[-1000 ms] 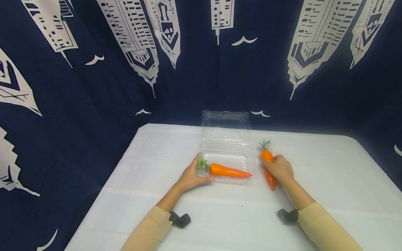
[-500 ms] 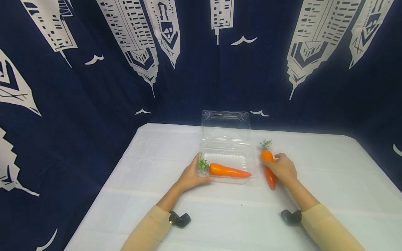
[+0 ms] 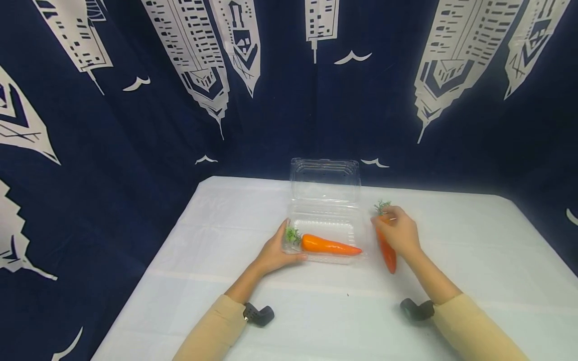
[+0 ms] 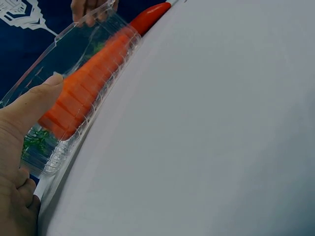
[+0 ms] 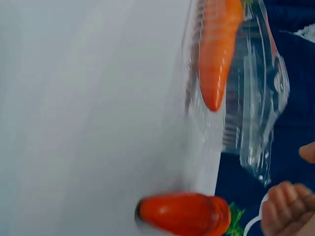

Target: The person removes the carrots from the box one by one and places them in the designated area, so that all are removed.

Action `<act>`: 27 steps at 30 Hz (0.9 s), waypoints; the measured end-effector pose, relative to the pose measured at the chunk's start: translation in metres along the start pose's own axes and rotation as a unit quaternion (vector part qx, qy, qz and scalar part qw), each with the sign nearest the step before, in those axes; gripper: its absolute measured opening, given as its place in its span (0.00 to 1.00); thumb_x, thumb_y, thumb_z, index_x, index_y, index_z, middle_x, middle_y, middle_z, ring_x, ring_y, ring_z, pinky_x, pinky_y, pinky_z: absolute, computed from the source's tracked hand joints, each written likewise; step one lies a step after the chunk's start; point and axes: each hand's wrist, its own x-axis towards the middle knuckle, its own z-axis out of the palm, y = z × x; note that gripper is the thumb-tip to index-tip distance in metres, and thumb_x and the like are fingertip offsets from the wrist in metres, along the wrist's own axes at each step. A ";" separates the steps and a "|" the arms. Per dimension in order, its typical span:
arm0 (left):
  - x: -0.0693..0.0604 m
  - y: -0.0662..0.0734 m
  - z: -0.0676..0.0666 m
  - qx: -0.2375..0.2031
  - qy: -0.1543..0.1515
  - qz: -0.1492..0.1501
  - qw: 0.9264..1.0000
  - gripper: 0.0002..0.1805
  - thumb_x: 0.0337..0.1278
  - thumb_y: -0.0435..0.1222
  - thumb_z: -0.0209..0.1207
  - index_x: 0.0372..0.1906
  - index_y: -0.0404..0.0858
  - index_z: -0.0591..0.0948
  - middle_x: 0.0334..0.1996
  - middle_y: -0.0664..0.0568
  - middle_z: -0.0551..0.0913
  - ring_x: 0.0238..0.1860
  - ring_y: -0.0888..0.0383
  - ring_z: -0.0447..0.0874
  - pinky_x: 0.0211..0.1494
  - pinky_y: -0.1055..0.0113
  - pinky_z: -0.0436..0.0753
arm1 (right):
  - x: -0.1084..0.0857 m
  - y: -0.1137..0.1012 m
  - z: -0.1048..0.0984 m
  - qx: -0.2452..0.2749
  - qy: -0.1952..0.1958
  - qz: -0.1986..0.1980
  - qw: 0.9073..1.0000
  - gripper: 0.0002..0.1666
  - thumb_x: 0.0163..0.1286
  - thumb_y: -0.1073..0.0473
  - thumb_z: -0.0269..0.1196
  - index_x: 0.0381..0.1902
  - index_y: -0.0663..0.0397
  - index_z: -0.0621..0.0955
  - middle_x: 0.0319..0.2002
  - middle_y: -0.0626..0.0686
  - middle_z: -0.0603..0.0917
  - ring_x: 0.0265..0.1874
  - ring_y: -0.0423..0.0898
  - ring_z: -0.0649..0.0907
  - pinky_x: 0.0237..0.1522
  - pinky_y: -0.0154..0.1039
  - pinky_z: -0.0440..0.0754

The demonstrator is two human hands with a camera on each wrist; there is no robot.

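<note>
A clear plastic clamshell container [image 3: 343, 225] stands on the table with its lid [image 3: 325, 183] tipped back. Inside lies an orange carrot [image 3: 329, 244], green tuft to the left. My left hand [image 3: 273, 255] grips the container's left end; its thumb [image 4: 42, 101] lies along the near side. Right of the container rests a second carrot [image 3: 387, 255], its tuft [image 3: 382, 206] pointing away. Over that carrot's upper end hovers my right hand [image 3: 399, 233]. In the right wrist view, the fingers [image 5: 285, 209] are bent, apart from the thumb, and clear of the carrot [image 5: 182, 214].
White cloth covers the table [image 3: 316, 321]. Beyond its far edge hangs a dark blue curtain [image 3: 280, 125] with white building prints. A dark camera mount sits at each wrist, the left mount [image 3: 259, 315] and the right mount [image 3: 416, 309].
My right hand has shifted from the loose carrot's middle up toward its leafy end, with the fingers coming off it. Both carrots, the container and my left hand stay in place.
</note>
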 end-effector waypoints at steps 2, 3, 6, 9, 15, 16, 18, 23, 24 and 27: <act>0.000 0.000 0.000 0.001 0.001 0.002 1.000 0.67 0.37 0.56 0.75 0.79 0.44 0.46 0.75 0.43 0.56 0.72 0.41 0.57 0.68 0.39 0.61 | -0.001 -0.005 0.005 0.013 -0.009 -0.023 1.000 0.26 0.69 0.54 0.61 0.59 0.66 0.74 0.47 0.66 0.80 0.46 0.60 0.79 0.44 0.47 0.79; 0.000 0.000 -0.001 0.001 0.001 0.002 1.000 0.67 0.37 0.57 0.75 0.79 0.44 0.46 0.75 0.43 0.56 0.72 0.41 0.57 0.68 0.39 0.61 | -0.001 -0.006 0.008 0.020 -0.014 -0.034 0.999 0.25 0.70 0.55 0.61 0.58 0.65 0.74 0.46 0.64 0.81 0.45 0.58 0.79 0.44 0.47 0.79; 0.000 0.000 -0.001 0.003 0.003 0.001 1.000 0.67 0.37 0.57 0.75 0.79 0.43 0.46 0.74 0.41 0.57 0.72 0.40 0.57 0.68 0.38 0.61 | -0.001 -0.010 0.019 0.032 -0.035 -0.070 0.996 0.22 0.69 0.57 0.62 0.56 0.65 0.76 0.42 0.60 0.81 0.43 0.55 0.79 0.42 0.43 0.80; 0.000 -0.001 0.000 0.004 0.001 -0.004 1.000 0.68 0.36 0.58 0.74 0.79 0.44 0.46 0.74 0.42 0.56 0.72 0.40 0.57 0.68 0.38 0.61 | 0.000 -0.013 0.030 0.043 -0.057 -0.104 0.992 0.20 0.67 0.60 0.64 0.53 0.65 0.78 0.38 0.58 0.83 0.39 0.53 0.80 0.41 0.40 0.81; 0.001 0.000 0.001 0.007 -0.001 -0.014 1.000 0.67 0.36 0.59 0.75 0.79 0.46 0.46 0.75 0.43 0.56 0.72 0.41 0.57 0.69 0.40 0.61 | 0.002 -0.023 0.050 0.036 -0.116 -0.146 0.982 0.17 0.64 0.61 0.67 0.49 0.65 0.80 0.37 0.54 0.84 0.36 0.50 0.81 0.41 0.43 0.82; 0.001 0.000 0.001 0.006 -0.001 -0.015 1.000 0.67 0.35 0.59 0.75 0.79 0.47 0.46 0.75 0.44 0.56 0.72 0.42 0.56 0.69 0.40 0.61 | 0.002 -0.025 0.053 0.033 -0.125 -0.153 0.980 0.17 0.64 0.61 0.67 0.48 0.65 0.80 0.37 0.55 0.84 0.36 0.50 0.81 0.41 0.44 0.83; 0.001 -0.001 0.001 0.007 0.000 -0.014 1.000 0.67 0.35 0.59 0.75 0.79 0.47 0.46 0.75 0.44 0.56 0.72 0.42 0.57 0.69 0.41 0.61 | 0.002 -0.029 0.058 0.026 -0.143 -0.162 0.976 0.17 0.64 0.61 0.67 0.48 0.64 0.81 0.38 0.54 0.84 0.36 0.50 0.82 0.41 0.45 0.83; 0.001 -0.001 0.001 0.005 0.003 -0.010 1.000 0.67 0.36 0.58 0.75 0.79 0.45 0.47 0.74 0.42 0.57 0.71 0.41 0.58 0.68 0.40 0.62 | 0.003 -0.038 0.070 0.029 -0.185 -0.191 0.964 0.16 0.62 0.64 0.66 0.48 0.65 0.82 0.40 0.56 0.85 0.38 0.51 0.82 0.43 0.48 0.82; 0.001 -0.001 0.001 0.006 0.003 -0.010 1.000 0.67 0.36 0.58 0.75 0.79 0.45 0.47 0.74 0.42 0.57 0.71 0.41 0.58 0.68 0.40 0.62 | 0.004 -0.039 0.073 0.028 -0.194 -0.196 0.961 0.16 0.61 0.65 0.67 0.48 0.65 0.82 0.40 0.56 0.85 0.39 0.51 0.82 0.44 0.49 0.82; 0.001 0.000 0.001 0.007 0.004 -0.013 1.000 0.67 0.36 0.58 0.75 0.79 0.45 0.47 0.74 0.42 0.57 0.71 0.41 0.58 0.69 0.40 0.62 | 0.004 -0.042 0.078 0.020 -0.219 -0.204 0.954 0.17 0.60 0.64 0.68 0.48 0.64 0.82 0.41 0.56 0.85 0.40 0.52 0.81 0.45 0.50 0.82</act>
